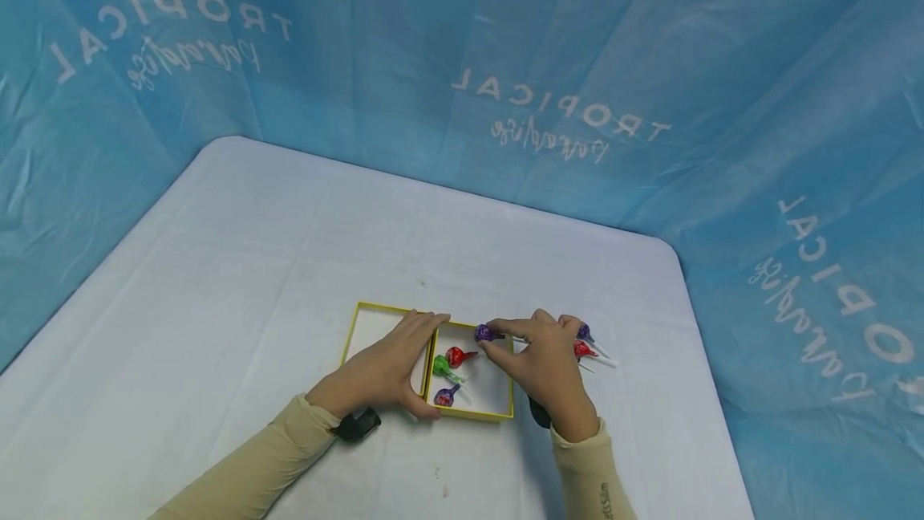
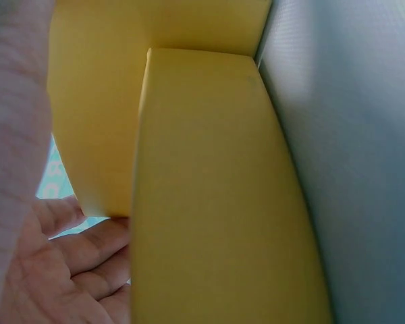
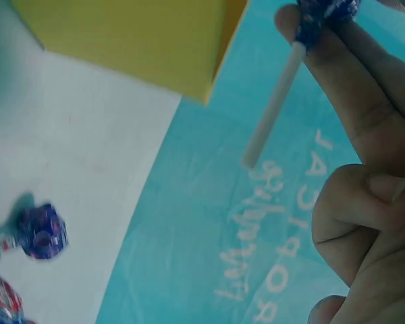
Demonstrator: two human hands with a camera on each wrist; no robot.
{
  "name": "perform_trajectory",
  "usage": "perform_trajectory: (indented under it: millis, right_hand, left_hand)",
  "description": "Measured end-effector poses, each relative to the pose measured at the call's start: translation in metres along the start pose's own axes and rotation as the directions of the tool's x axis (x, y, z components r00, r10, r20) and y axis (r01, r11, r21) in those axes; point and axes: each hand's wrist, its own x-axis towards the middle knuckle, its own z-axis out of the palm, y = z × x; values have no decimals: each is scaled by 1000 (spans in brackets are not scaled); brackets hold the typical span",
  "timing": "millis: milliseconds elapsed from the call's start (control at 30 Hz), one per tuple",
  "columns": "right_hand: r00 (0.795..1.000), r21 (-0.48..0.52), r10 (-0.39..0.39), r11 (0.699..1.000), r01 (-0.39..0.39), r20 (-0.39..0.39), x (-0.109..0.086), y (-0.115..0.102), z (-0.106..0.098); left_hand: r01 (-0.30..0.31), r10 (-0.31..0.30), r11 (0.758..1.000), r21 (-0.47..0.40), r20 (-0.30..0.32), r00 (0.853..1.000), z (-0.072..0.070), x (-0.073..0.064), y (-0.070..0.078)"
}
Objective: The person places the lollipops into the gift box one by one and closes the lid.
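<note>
Two shallow yellow boxes point(image 1: 358, 319) stand side by side on the white table. My left hand point(image 1: 404, 361) lies over the wall where they meet, fingers reaching the far rim and thumb hooked on the near rim; the left wrist view shows that yellow wall point(image 2: 216, 202) against my palm. The right box point(image 1: 498, 412) holds a red lollipop point(image 1: 455, 355), a green lollipop point(image 1: 442, 365) and a purple lollipop point(image 1: 445, 397). My right hand point(image 1: 505, 341) pinches another purple lollipop point(image 1: 485, 333) point(image 3: 324, 10) by its stick above that box's far right corner.
Two loose lollipops, a purple one point(image 1: 583, 332) point(image 3: 42, 231) and a red one point(image 1: 581, 349), lie on the table just right of my right hand. A blue printed sheet point(image 1: 505, 62) walls in the table's far, left and right sides.
</note>
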Motion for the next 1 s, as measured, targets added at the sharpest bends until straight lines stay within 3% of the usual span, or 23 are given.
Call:
perform_trajectory:
  millis: [167,533,800,1000]
  right_hand:
    - [999,-9,-39,999,39,22,0,-5,9]
    - [996,-38,-30,999,33,80,-2,-9,19]
    - [989,-82,-129,987,135,77,5,-11,24]
    - [986,-147,-134,978,148,97,6,-8,29]
  left_hand:
    - [8,-8,1000,-17,-1,1000,-1,-2,2]
    - [-12,12,1000,-9,-11,1000,2,-4,2]
    - [-47,48,999,17,-34,998,2,-3,0]
    - [-44,44,999,20,-25,999,0,-3,-1]
